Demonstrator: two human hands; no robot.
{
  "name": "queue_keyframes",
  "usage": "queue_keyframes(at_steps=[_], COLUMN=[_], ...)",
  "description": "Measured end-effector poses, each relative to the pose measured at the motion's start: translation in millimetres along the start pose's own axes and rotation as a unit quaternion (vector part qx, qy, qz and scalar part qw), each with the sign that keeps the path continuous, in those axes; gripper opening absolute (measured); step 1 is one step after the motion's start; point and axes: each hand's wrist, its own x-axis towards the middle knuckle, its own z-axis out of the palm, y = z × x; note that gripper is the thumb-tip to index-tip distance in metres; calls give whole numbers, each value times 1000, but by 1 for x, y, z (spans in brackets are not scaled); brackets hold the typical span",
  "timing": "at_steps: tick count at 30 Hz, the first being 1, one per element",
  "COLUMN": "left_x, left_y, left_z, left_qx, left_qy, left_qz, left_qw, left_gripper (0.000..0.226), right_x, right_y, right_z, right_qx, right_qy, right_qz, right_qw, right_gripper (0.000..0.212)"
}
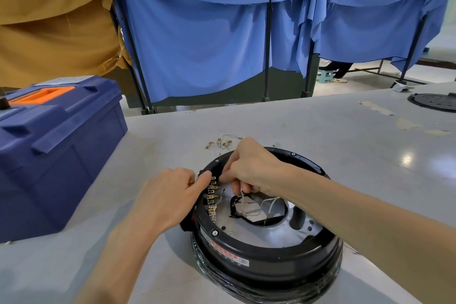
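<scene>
Toolbox [56,155] cut by left edge; housing label [229,258] unreadable

Workshop — toolbox [56,153], curtained bays [197,39]

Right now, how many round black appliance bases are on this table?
2. The near base lies at the front of the table. The far base sits at its far right edge, partly cut off. Others may be out of frame.

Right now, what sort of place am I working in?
Likely a workshop or repair bench: a blue toolbox on the grey table, an opened appliance base with wires, and cloth-draped frames as partitions.
</scene>
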Motion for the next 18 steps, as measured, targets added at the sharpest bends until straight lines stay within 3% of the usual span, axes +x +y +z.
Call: queue_keyframes(at_steps=[4,7,13,18], left_x=[-1,-2,-2,2], left_y=[4,6,4,6], left_z=[-3,-2,2,3], left_qx=[25,14,-11,6], left_qy=[17,13,2,-22], left_qz=[-11,-19,-15,-16], left_qw=[1000,1000,1000,1000], left_gripper=[58,58,60,52], right_x=[-9,-10,-6,-4], right_y=[1,-3,-1,1], right_z=[-3,3,14,21], right_qx=[-44,-60,79,174], right_qy=[-26,-73,-68,-28], right_qz=[-24,22,93,144], right_qw=[998,995,990,974], right_gripper=[17,11,2,14])
